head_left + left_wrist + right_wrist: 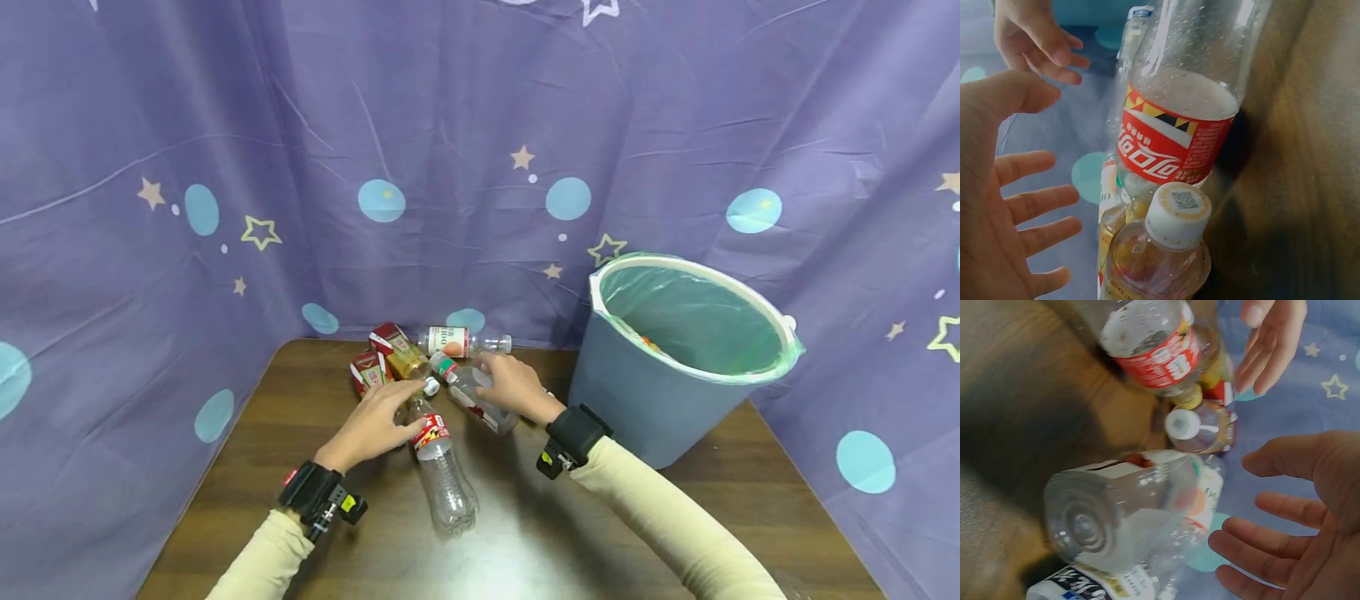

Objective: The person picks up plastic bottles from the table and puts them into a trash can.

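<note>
My left hand point(375, 423) hovers with spread fingers beside the neck of a clear plastic bottle point(447, 487) with a red label, which lies on the table. In the left wrist view, a gap shows between those fingers and the bottle point(1175, 134). Over a second clear bottle point(471, 393), with a green band near its neck, my right hand point(516, 385) hangs, fingers apart. The right wrist view shows this bottle point(1116, 503) beside the hand, with nothing gripped. Close by lies a white-capped bottle point(1197, 428).
Farther back lie two bottles with red labels, one amber point(401, 352) and one point(369, 372) beside it, plus a bottle with a white fruit label point(448, 342). A black-and-white-labelled bottle point(1104, 584) lies nearby. A lined grey bin point(630, 392) stands right; a purple curtain point(465, 250) hangs behind.
</note>
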`<state>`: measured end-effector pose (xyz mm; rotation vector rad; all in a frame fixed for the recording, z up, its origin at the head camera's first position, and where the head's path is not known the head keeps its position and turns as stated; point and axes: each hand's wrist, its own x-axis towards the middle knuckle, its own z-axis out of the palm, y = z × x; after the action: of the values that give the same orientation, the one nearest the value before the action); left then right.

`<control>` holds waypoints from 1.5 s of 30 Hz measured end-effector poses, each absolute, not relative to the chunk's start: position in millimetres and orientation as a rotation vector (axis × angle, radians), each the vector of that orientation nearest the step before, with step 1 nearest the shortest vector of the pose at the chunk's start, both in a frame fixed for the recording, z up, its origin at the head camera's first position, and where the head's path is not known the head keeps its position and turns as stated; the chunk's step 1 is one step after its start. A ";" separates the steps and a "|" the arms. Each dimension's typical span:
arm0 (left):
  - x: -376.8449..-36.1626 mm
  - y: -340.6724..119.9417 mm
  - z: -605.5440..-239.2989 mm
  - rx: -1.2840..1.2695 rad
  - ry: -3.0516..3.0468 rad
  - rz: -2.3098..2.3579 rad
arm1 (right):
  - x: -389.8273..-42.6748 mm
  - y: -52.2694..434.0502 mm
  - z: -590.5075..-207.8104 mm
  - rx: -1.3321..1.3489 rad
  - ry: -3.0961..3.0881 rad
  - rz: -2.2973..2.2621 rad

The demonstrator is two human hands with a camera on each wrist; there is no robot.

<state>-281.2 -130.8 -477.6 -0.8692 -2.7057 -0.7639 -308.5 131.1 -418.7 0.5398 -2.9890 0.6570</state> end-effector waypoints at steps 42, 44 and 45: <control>-292.6 -95.4 -509.7 -1.391 -2.552 0.020 | -311.7 137.2 -458.8 0.459 -2.962 0.536; -291.5 -94.6 -509.5 -1.392 -2.548 0.036 | -312.2 134.9 -460.4 0.447 -2.967 0.534; -290.8 -94.4 -509.5 -1.391 -2.545 0.042 | -312.4 133.7 -461.3 0.439 -2.967 0.534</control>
<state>-290.8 -94.4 -509.5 -1.3914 -2.5454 0.0420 -312.4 133.7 -461.3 0.4392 -2.9673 0.5340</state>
